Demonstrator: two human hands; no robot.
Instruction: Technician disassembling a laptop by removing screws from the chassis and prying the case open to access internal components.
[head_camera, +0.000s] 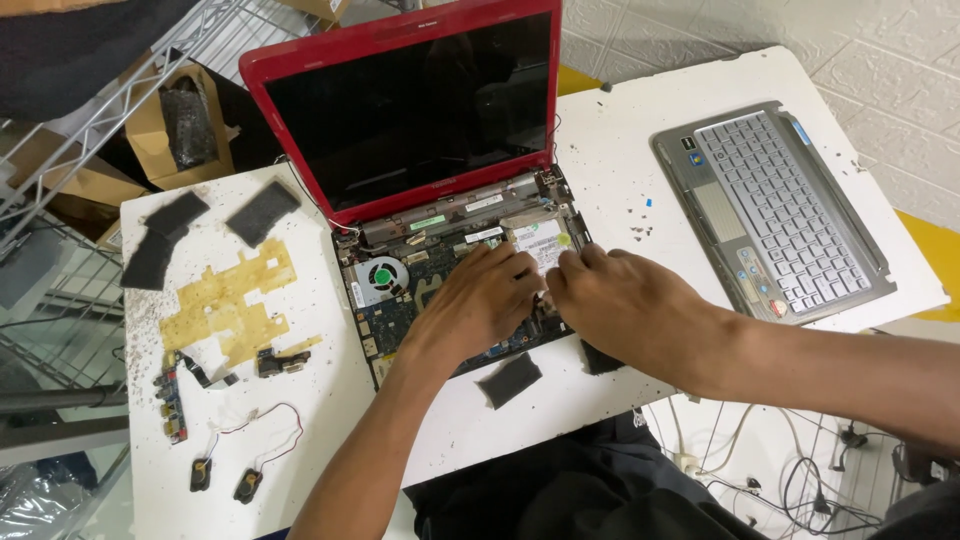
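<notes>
1. Head view shows both hands down inside the opened red laptop (400, 110), which sits mid-table with its bare motherboard (400, 300) exposed.
2. Left hand (475, 305) lies palm-down, fingers curled onto the board near the silver drive (540, 240); whether it pinches anything, I cannot tell.
3. Right hand (625, 305) meets it, fingertips pressing at the same spot, grip hidden.
4. Best done gently: steady the board with one hand, work with the fingertips, avoid the fan (380, 275).
5. Laptop's long axis runs left-right, screen upright at the far side, hinge away from the person.
</notes>
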